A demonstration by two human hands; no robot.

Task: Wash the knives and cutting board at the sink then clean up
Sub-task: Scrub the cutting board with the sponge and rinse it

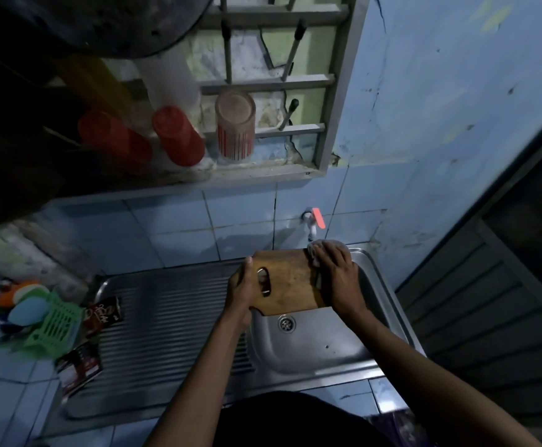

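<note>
A brown wooden cutting board (290,280) with a slot handle is held over the steel sink basin (314,346). My left hand (242,290) grips the board's left end by the handle slot. My right hand (335,272) presses a grey sponge or cloth (322,246) against the board's right end, fingers curled over it. A tap (311,222) with a pink lever sticks out of the tiled wall just above the board. No knives are in view.
The ribbed steel drainboard (172,324) lies left of the basin, with dark sachets (103,312) on its left edge. A green plastic basket (55,324) with sponges stands farther left. Upturned red cups (179,135) and a striped glass (234,125) sit on the window ledge.
</note>
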